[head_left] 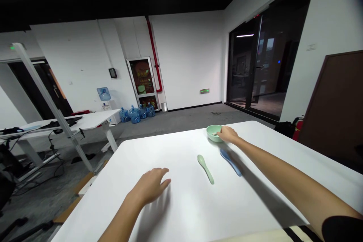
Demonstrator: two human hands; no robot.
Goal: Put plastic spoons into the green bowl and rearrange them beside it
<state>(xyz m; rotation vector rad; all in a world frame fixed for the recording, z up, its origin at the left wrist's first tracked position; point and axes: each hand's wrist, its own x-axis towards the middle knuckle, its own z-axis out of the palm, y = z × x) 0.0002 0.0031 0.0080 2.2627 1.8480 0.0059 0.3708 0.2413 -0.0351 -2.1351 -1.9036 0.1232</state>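
My right hand (227, 134) reaches across the white table (176, 151) to a small pale green bowl (213, 133), its fingers hooked over the near rim. A pale green spoon (205, 169) lies on the tabletop between my hands, and a blue spoon (230, 162) lies just to its right, below my right wrist. Nearer the front, my left hand (150, 186) hovers low over or rests on the table with its fingers apart, holding nothing. Of the things on the table, the green spoon is closest to it.
The table's far corner lies just beyond the bowl. A second white table (85, 121) with dark items on it stands at the left, behind a slanted metal pole (51, 102). Blue water bottles (134, 114) line the far wall. A red fire extinguisher (297, 128) stands at the right.
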